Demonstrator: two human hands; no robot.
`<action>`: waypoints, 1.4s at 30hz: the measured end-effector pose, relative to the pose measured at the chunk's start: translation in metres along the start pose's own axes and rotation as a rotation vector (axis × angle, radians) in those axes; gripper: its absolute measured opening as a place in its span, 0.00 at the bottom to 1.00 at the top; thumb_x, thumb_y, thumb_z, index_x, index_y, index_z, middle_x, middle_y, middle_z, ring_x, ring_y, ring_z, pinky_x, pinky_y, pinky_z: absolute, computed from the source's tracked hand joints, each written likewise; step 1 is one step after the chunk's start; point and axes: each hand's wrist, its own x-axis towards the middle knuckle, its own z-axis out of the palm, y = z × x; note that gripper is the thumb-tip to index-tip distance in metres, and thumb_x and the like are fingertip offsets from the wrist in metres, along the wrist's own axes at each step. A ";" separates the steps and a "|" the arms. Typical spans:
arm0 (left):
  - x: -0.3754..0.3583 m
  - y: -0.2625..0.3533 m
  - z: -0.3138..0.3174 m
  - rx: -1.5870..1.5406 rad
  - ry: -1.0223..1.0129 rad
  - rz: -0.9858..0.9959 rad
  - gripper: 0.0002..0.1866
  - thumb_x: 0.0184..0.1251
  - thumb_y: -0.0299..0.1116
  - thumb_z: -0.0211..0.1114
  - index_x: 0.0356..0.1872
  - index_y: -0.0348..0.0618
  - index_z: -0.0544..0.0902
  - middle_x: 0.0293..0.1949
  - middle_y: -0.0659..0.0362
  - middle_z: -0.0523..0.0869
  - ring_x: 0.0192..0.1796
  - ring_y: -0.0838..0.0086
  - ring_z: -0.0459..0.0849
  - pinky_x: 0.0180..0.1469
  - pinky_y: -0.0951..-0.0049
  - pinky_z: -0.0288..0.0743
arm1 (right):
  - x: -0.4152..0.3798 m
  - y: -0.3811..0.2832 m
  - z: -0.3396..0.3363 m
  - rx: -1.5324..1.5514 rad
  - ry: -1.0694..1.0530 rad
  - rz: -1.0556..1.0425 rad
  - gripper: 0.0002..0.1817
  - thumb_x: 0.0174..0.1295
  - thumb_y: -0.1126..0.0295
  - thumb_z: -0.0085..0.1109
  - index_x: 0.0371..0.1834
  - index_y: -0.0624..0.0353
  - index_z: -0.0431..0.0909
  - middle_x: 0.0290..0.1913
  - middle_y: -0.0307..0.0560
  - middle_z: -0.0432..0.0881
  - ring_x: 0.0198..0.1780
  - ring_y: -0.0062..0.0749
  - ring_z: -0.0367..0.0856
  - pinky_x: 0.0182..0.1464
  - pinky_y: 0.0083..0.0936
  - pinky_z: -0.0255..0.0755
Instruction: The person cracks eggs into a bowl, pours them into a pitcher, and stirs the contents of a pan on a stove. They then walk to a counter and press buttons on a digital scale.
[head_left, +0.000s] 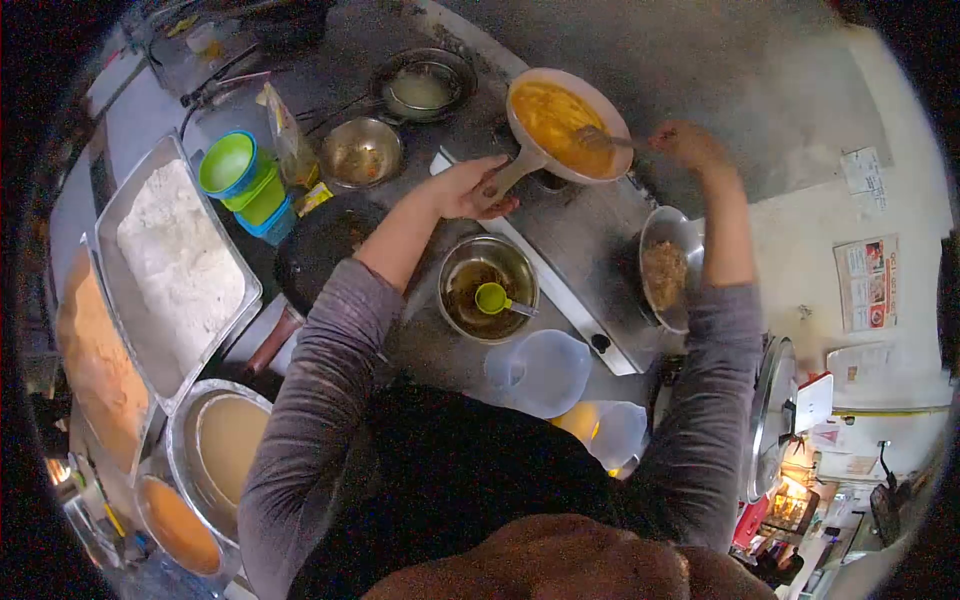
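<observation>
A pale frying pan (540, 157) sits tilted at the far side of the cooktop, with a runny yellow-orange mixture (560, 110) in it. Its thick handle lies in my left hand (476, 190), fingers wrapped round it. My right hand (690, 145) is closed on the thin handle of a spoon (594, 138), whose brown-coated head rests in the mixture. Whether it is a spoon or a spatula is hard to see. Below my right forearm stands a metal bowl (684, 232) of crumbly brown food. Nearer me is a steel bowl (447, 290) holding a green measuring cup (491, 298).
At left are a metal tray (118, 262) of white powder, a pot (190, 430) of pale liquid, and green and blue tubs (228, 165). A small steel bowl (362, 152) and a dark pan (465, 70) stand beyond. Translucent containers (550, 370) lie near my apron.
</observation>
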 end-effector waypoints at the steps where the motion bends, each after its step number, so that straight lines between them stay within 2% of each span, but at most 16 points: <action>1: 0.004 0.001 0.002 0.013 -0.010 -0.001 0.24 0.73 0.55 0.51 0.50 0.43 0.74 0.34 0.55 0.81 0.30 0.70 0.80 0.32 0.73 0.78 | -0.007 0.004 -0.009 -0.041 0.035 -0.018 0.11 0.58 0.64 0.62 0.38 0.57 0.85 0.39 0.48 0.87 0.41 0.36 0.84 0.47 0.34 0.75; 2: 0.010 -0.001 0.000 0.088 0.006 0.017 0.22 0.74 0.52 0.51 0.48 0.42 0.74 0.32 0.56 0.81 0.29 0.72 0.79 0.29 0.75 0.76 | -0.013 0.006 -0.011 -0.080 0.069 -0.034 0.10 0.57 0.65 0.63 0.37 0.57 0.85 0.38 0.47 0.87 0.41 0.36 0.84 0.47 0.34 0.75; 4: 0.027 -0.007 -0.009 0.239 0.033 0.050 0.18 0.75 0.48 0.50 0.46 0.42 0.75 0.29 0.58 0.79 0.26 0.75 0.77 0.23 0.79 0.72 | -0.023 0.001 -0.002 -0.005 -0.043 -0.098 0.09 0.56 0.66 0.63 0.36 0.56 0.86 0.38 0.49 0.86 0.41 0.36 0.84 0.47 0.34 0.75; 5: 0.034 -0.008 -0.014 0.240 -0.011 -0.001 0.17 0.74 0.48 0.52 0.46 0.44 0.76 0.28 0.60 0.79 0.26 0.76 0.77 0.25 0.77 0.73 | -0.026 -0.004 0.002 0.030 -0.095 -0.130 0.08 0.55 0.66 0.64 0.35 0.56 0.86 0.38 0.49 0.86 0.41 0.36 0.84 0.47 0.34 0.75; 7: 0.040 -0.007 -0.022 0.240 -0.097 -0.100 0.16 0.72 0.49 0.55 0.46 0.48 0.77 0.26 0.65 0.77 0.28 0.78 0.77 0.29 0.72 0.77 | -0.029 -0.021 0.021 0.048 -0.061 -0.149 0.09 0.55 0.66 0.64 0.36 0.55 0.86 0.37 0.51 0.86 0.40 0.38 0.84 0.46 0.34 0.76; 11: 0.032 -0.010 -0.018 0.275 -0.130 -0.035 0.15 0.74 0.49 0.52 0.45 0.49 0.75 0.22 0.67 0.73 0.23 0.80 0.72 0.21 0.76 0.67 | -0.012 -0.022 0.068 0.051 0.137 -0.155 0.10 0.56 0.65 0.64 0.39 0.55 0.85 0.36 0.55 0.85 0.38 0.44 0.85 0.44 0.35 0.76; 17: 0.024 -0.007 -0.008 0.346 -0.066 -0.043 0.15 0.74 0.49 0.52 0.44 0.49 0.74 0.22 0.66 0.73 0.19 0.79 0.70 0.18 0.78 0.62 | 0.041 -0.037 0.107 0.039 0.271 -0.022 0.11 0.58 0.65 0.61 0.40 0.57 0.84 0.40 0.60 0.83 0.45 0.49 0.84 0.47 0.41 0.77; 20: 0.025 -0.007 -0.008 0.322 -0.065 -0.036 0.17 0.73 0.51 0.52 0.44 0.49 0.75 0.22 0.66 0.74 0.18 0.79 0.70 0.17 0.77 0.62 | 0.059 -0.044 0.103 -0.029 0.231 0.000 0.12 0.57 0.65 0.61 0.42 0.55 0.84 0.42 0.59 0.84 0.46 0.49 0.84 0.48 0.43 0.76; 22: 0.022 -0.005 -0.003 0.317 -0.004 -0.073 0.18 0.73 0.52 0.52 0.44 0.49 0.75 0.22 0.65 0.75 0.18 0.79 0.69 0.17 0.77 0.61 | 0.072 -0.045 0.105 0.067 0.239 0.104 0.13 0.56 0.64 0.62 0.43 0.53 0.84 0.42 0.56 0.84 0.46 0.49 0.84 0.48 0.42 0.76; 23: 0.023 -0.005 -0.006 0.308 -0.048 -0.055 0.18 0.73 0.53 0.52 0.45 0.49 0.75 0.22 0.65 0.75 0.18 0.79 0.69 0.17 0.77 0.60 | 0.078 -0.043 0.105 0.115 0.243 0.158 0.13 0.56 0.63 0.62 0.43 0.53 0.84 0.42 0.55 0.85 0.45 0.49 0.84 0.47 0.42 0.77; 25: 0.025 -0.008 -0.012 0.291 -0.140 -0.023 0.20 0.73 0.54 0.51 0.46 0.48 0.76 0.22 0.65 0.75 0.17 0.79 0.68 0.17 0.77 0.60 | 0.087 -0.032 0.099 0.087 0.293 0.121 0.13 0.55 0.61 0.63 0.42 0.52 0.85 0.41 0.52 0.85 0.45 0.47 0.85 0.47 0.40 0.77; 29: 0.020 -0.006 -0.003 0.281 -0.063 -0.003 0.18 0.75 0.48 0.51 0.42 0.41 0.75 0.23 0.63 0.72 0.19 0.81 0.68 0.17 0.81 0.63 | 0.070 -0.016 0.042 0.073 0.213 0.133 0.15 0.54 0.57 0.65 0.42 0.49 0.85 0.39 0.48 0.86 0.44 0.41 0.85 0.48 0.35 0.76; 31: 0.017 -0.005 -0.001 0.293 -0.042 -0.032 0.18 0.74 0.48 0.52 0.43 0.41 0.74 0.23 0.63 0.72 0.19 0.82 0.67 0.17 0.82 0.63 | 0.066 0.005 0.011 -0.033 0.265 0.021 0.14 0.53 0.56 0.66 0.39 0.50 0.85 0.39 0.47 0.86 0.43 0.38 0.85 0.49 0.34 0.75; 33: 0.028 -0.008 -0.007 0.277 -0.020 -0.065 0.19 0.75 0.50 0.51 0.47 0.44 0.76 0.23 0.63 0.73 0.18 0.81 0.66 0.18 0.79 0.60 | 0.051 0.029 -0.016 0.025 0.257 -0.054 0.12 0.53 0.57 0.67 0.36 0.48 0.85 0.40 0.47 0.86 0.43 0.39 0.85 0.49 0.35 0.75; 36: 0.029 -0.010 -0.005 0.311 0.024 -0.076 0.19 0.75 0.51 0.51 0.49 0.46 0.78 0.23 0.64 0.73 0.18 0.81 0.65 0.19 0.79 0.60 | 0.018 0.028 -0.047 -0.186 0.311 -0.188 0.09 0.53 0.58 0.67 0.33 0.48 0.85 0.39 0.47 0.86 0.43 0.42 0.84 0.47 0.35 0.76; 42: 0.035 -0.012 -0.011 0.247 0.006 -0.066 0.19 0.73 0.52 0.55 0.48 0.47 0.78 0.24 0.65 0.72 0.21 0.81 0.65 0.21 0.79 0.60 | -0.033 -0.018 -0.041 -0.320 0.103 -0.157 0.08 0.50 0.64 0.65 0.34 0.50 0.85 0.38 0.48 0.86 0.43 0.47 0.84 0.46 0.40 0.76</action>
